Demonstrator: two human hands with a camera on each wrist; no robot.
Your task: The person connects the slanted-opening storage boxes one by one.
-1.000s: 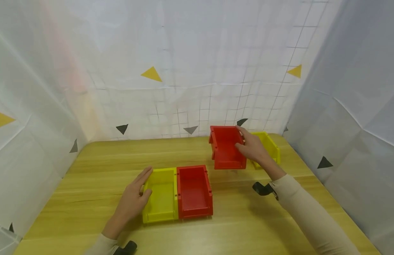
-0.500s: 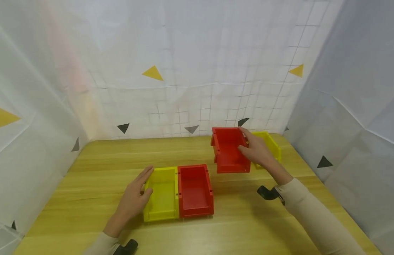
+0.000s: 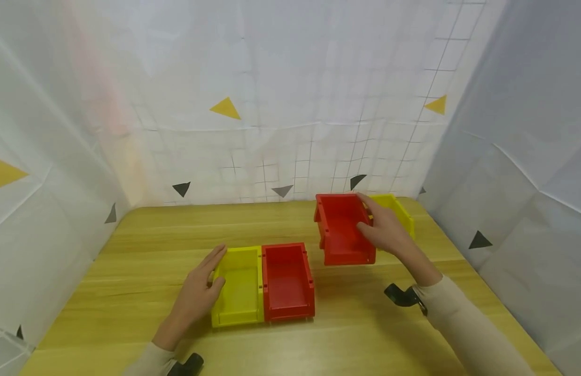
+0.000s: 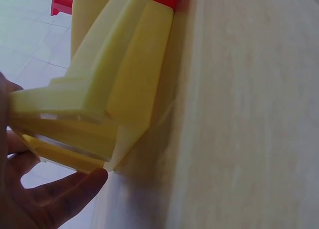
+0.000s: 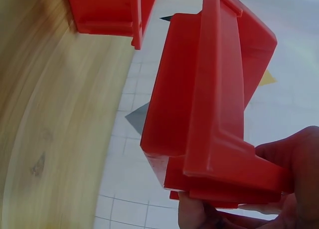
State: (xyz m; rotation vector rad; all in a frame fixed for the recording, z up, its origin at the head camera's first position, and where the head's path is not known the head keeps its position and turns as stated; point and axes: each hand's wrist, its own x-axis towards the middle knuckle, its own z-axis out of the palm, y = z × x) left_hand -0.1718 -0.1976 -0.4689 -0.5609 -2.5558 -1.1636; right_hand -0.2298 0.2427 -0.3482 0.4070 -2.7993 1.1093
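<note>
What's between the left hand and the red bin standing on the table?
The nearer yellow bin lies between the left hand and that red bin, as the head view shows.

In the head view we see that the right hand (image 3: 385, 225) has carried the gripped red bin (image 3: 344, 235) a short way toward five o'clock since one second ago, and the right sleeve (image 3: 464, 324) and black wrist device (image 3: 402, 297) have followed in same direction. With this shift, the gap to the standing red bin (image 3: 287, 284) at its eight o'clock looks slightly wider, and the hand now hides more of the farther yellow bin (image 3: 400, 211) at its one o'clock.
</note>
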